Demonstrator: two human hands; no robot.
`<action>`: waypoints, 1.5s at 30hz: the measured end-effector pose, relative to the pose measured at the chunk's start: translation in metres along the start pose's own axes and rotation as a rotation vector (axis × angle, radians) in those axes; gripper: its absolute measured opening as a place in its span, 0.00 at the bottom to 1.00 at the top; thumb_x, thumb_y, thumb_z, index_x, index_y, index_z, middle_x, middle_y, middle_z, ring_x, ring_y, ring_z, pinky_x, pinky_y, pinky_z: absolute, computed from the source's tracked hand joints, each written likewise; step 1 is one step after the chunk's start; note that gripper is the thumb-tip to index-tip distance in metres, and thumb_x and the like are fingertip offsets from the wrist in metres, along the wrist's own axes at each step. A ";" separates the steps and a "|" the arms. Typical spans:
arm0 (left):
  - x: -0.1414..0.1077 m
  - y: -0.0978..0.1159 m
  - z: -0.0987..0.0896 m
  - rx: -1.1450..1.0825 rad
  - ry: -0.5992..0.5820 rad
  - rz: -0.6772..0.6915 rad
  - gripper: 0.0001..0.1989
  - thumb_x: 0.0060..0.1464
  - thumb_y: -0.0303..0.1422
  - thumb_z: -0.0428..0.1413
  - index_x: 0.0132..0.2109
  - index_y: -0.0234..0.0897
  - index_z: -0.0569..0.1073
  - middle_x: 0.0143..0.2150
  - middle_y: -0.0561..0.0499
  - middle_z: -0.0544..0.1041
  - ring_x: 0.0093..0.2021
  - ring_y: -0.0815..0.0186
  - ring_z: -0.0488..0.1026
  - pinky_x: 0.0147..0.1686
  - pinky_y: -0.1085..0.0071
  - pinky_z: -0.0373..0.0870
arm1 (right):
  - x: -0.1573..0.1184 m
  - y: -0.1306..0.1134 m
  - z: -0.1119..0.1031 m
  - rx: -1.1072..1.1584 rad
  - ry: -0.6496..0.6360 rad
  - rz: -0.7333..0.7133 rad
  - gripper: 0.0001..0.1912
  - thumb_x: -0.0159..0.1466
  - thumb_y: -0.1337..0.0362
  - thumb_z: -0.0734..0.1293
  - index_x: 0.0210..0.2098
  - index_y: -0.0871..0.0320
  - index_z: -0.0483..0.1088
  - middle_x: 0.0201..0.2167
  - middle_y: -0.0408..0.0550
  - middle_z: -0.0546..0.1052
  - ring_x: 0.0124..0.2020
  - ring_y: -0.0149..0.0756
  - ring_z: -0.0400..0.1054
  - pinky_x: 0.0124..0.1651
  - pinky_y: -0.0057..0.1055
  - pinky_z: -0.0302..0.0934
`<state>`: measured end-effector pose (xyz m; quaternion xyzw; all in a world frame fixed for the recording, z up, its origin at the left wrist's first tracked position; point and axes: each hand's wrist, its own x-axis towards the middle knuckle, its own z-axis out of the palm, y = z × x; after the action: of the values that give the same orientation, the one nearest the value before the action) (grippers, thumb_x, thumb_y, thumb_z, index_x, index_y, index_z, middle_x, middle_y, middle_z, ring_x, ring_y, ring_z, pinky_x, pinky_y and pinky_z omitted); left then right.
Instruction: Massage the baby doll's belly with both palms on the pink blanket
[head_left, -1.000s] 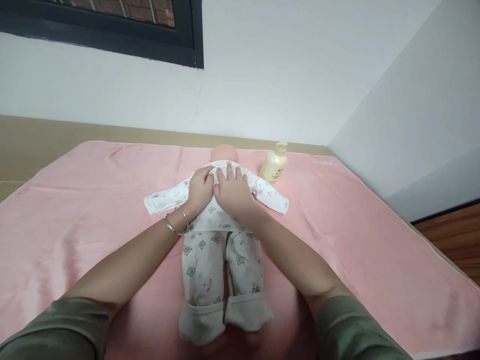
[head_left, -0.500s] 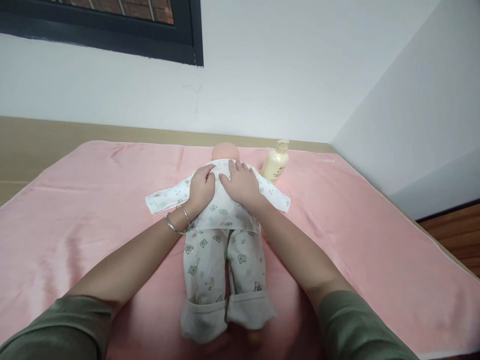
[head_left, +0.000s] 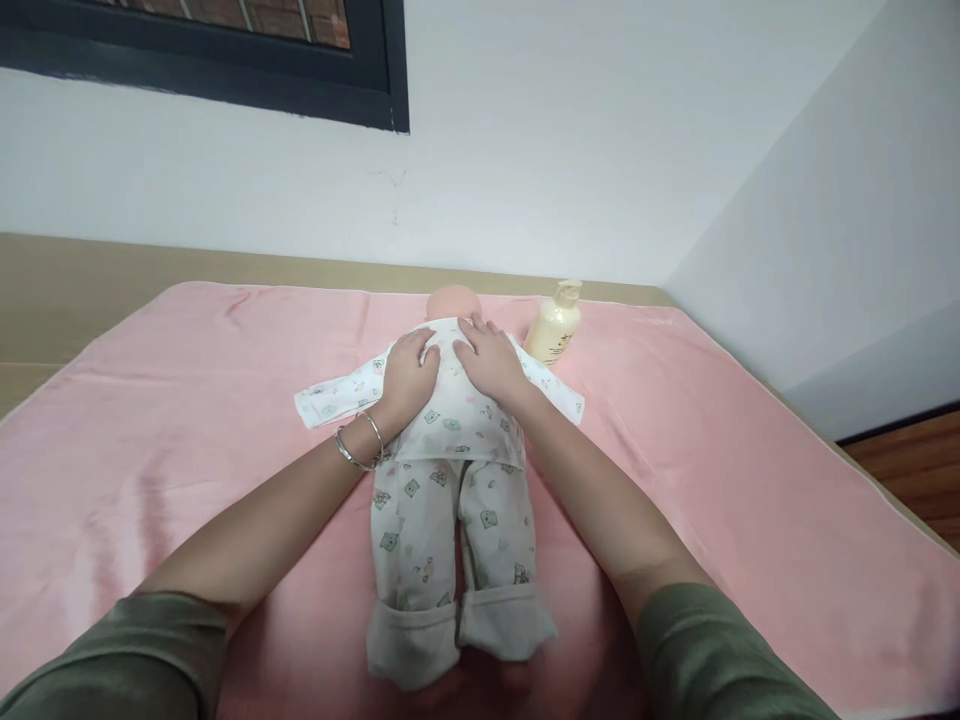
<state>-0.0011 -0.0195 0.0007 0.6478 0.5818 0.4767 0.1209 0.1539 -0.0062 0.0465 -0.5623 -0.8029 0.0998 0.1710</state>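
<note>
A baby doll (head_left: 454, 302) lies stretched out with its head toward the wall and its legs toward me; its face is hidden. It wears a white printed top (head_left: 457, 425) and matching trousers (head_left: 412, 520) with turned-up cuffs. My left hand (head_left: 409, 375) rests flat on the left of the doll's upper body, thumb apart from the fingers. On the other side, my right hand (head_left: 491, 362) lies with fingers spread over the upper right. A narrow strip of the top shows between the two hands. Neither hand grips anything.
A pale yellow pump bottle (head_left: 553, 325) stands beside the doll's right-hand sleeve. Pink cloth (head_left: 225, 400) covers the bed or table under the doll. White walls (head_left: 525, 150) rise behind and on the right, with a dark window frame (head_left: 300, 85) at upper left.
My right hand has shifted slightly to the right on the doll's upper body, and my left hand also slightly right. The doll and bottle look unmoved apart from a small view shift.
</note>
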 end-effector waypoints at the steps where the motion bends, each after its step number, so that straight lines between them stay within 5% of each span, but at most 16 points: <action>1: -0.001 0.001 0.001 0.025 0.000 0.013 0.22 0.59 0.35 0.48 0.55 0.32 0.77 0.59 0.38 0.78 0.62 0.52 0.72 0.67 0.52 0.64 | 0.002 0.002 0.001 0.002 0.010 0.026 0.32 0.73 0.54 0.51 0.73 0.60 0.56 0.75 0.55 0.54 0.75 0.54 0.49 0.74 0.53 0.45; 7: 0.001 0.008 0.001 0.122 -0.066 0.013 0.25 0.59 0.37 0.48 0.58 0.29 0.75 0.60 0.35 0.76 0.63 0.48 0.70 0.68 0.49 0.61 | -0.007 -0.012 0.002 -0.116 0.041 0.045 0.32 0.73 0.56 0.50 0.71 0.67 0.56 0.70 0.64 0.62 0.71 0.57 0.57 0.71 0.52 0.49; 13: 0.018 0.010 -0.012 0.051 -0.206 -0.104 0.22 0.59 0.36 0.47 0.53 0.34 0.77 0.56 0.38 0.79 0.60 0.48 0.73 0.64 0.50 0.67 | -0.028 -0.040 0.001 -0.200 -0.001 0.063 0.33 0.72 0.56 0.55 0.72 0.65 0.54 0.73 0.64 0.56 0.73 0.64 0.49 0.73 0.56 0.46; 16: 0.012 0.020 -0.013 0.161 -0.236 0.002 0.19 0.60 0.31 0.44 0.49 0.33 0.78 0.53 0.36 0.80 0.58 0.47 0.74 0.63 0.46 0.66 | -0.021 -0.032 0.000 -0.153 0.014 0.049 0.30 0.72 0.59 0.52 0.71 0.63 0.58 0.72 0.62 0.60 0.72 0.59 0.54 0.72 0.55 0.49; 21: -0.011 0.035 -0.006 0.249 -0.214 0.143 0.21 0.59 0.26 0.45 0.54 0.32 0.76 0.61 0.36 0.76 0.67 0.47 0.67 0.68 0.47 0.61 | -0.004 -0.010 -0.005 -0.022 0.041 0.057 0.28 0.71 0.59 0.52 0.67 0.59 0.63 0.65 0.56 0.70 0.64 0.52 0.65 0.67 0.50 0.57; 28: 0.006 0.018 -0.008 0.013 -0.246 -0.012 0.26 0.56 0.27 0.45 0.57 0.33 0.79 0.66 0.44 0.74 0.71 0.52 0.64 0.72 0.50 0.56 | -0.012 -0.016 -0.014 -0.062 -0.062 0.025 0.32 0.68 0.53 0.57 0.67 0.60 0.61 0.67 0.61 0.67 0.68 0.58 0.60 0.68 0.54 0.54; 34: 0.014 0.000 -0.006 -0.115 -0.151 -0.041 0.26 0.56 0.31 0.46 0.56 0.40 0.80 0.64 0.50 0.76 0.68 0.55 0.68 0.72 0.53 0.60 | -0.021 -0.028 -0.011 -0.082 -0.053 0.065 0.43 0.61 0.45 0.65 0.70 0.59 0.58 0.70 0.63 0.62 0.71 0.66 0.52 0.71 0.61 0.48; 39: 0.004 0.011 -0.006 0.062 -0.138 0.056 0.24 0.60 0.30 0.45 0.57 0.35 0.78 0.62 0.44 0.77 0.66 0.52 0.69 0.71 0.49 0.60 | -0.008 -0.009 -0.006 0.110 0.056 0.133 0.27 0.67 0.56 0.55 0.62 0.55 0.69 0.61 0.54 0.75 0.63 0.54 0.66 0.66 0.51 0.60; 45: -0.010 0.030 -0.006 0.227 -0.176 0.081 0.23 0.57 0.25 0.46 0.56 0.31 0.76 0.62 0.35 0.75 0.67 0.43 0.66 0.68 0.43 0.60 | 0.005 0.013 -0.010 0.176 0.034 0.246 0.28 0.62 0.64 0.58 0.61 0.55 0.70 0.59 0.49 0.77 0.60 0.50 0.71 0.65 0.49 0.62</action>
<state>0.0145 -0.0395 0.0204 0.7194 0.5926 0.3536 0.0783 0.1675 0.0026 0.0521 -0.6411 -0.7130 0.1804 0.2195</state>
